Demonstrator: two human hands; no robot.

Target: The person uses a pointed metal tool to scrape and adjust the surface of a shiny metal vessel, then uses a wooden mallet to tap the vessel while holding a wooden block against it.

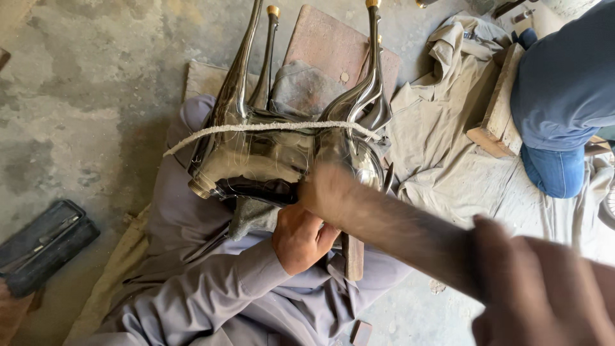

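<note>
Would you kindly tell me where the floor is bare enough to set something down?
Bare concrete floor lies left of the shiny metal piece, above the black case. It is crowded around the lap, both hands, the beige cloth and the wooden block.

A stained grey concrete floor lies in daylight. Pale dusty cloth covers part of it. A dark case rests at one edge.

Both hands, left and right, grip a shiny metal vessel.

One shiny metal piece, two hands, one cord
</note>
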